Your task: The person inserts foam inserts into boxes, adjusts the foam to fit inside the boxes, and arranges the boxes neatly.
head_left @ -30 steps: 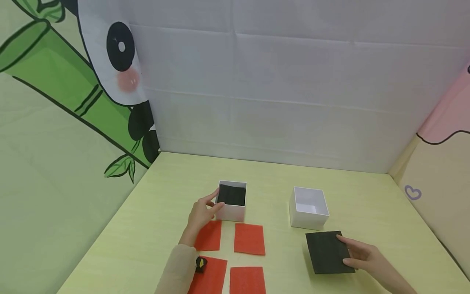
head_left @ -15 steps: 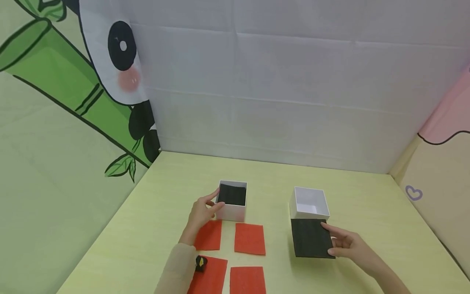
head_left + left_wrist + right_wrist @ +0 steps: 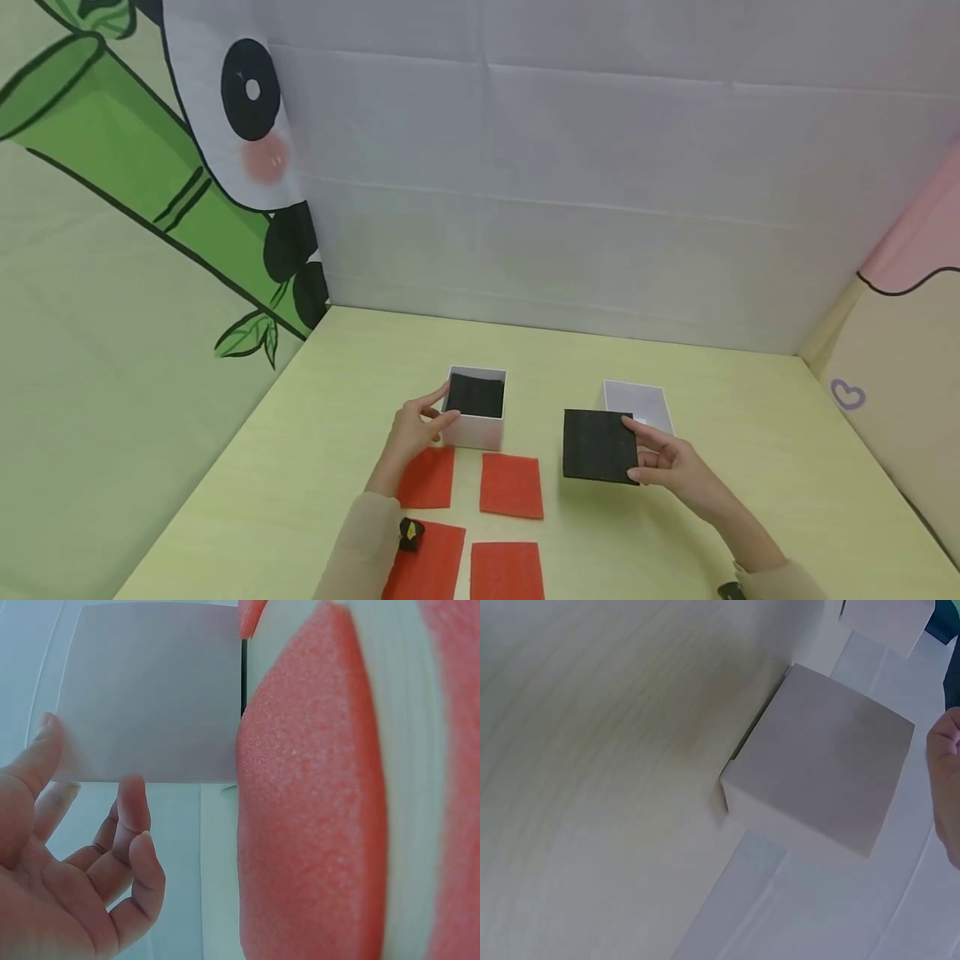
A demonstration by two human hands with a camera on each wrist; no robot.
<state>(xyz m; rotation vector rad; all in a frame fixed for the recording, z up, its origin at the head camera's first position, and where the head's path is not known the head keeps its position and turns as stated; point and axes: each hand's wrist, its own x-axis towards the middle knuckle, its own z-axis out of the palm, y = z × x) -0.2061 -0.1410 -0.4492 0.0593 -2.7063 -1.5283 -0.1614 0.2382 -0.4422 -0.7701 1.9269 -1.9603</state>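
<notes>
My left hand grips the left white box at its near left corner, thumb at the front and a finger on the left rim. Inside that box lies dark, black square material. Between right thumb and fingers, my right hand pinches a flat black square sheet by its right edge. The sheet is above the table, overlapping the near left part of the right white box in the head view. In the right wrist view, that box stands beside the hand.
Several red foam squares lie in two rows in front of the left box, partly under the left forearm. The pale yellow table meets a white cloth backdrop. Printed cloth hangs at the left side.
My right hand has carried the black square sheet left and farther from me, from the table's right side to in front of the right box. My left hand stays at the left box.
</notes>
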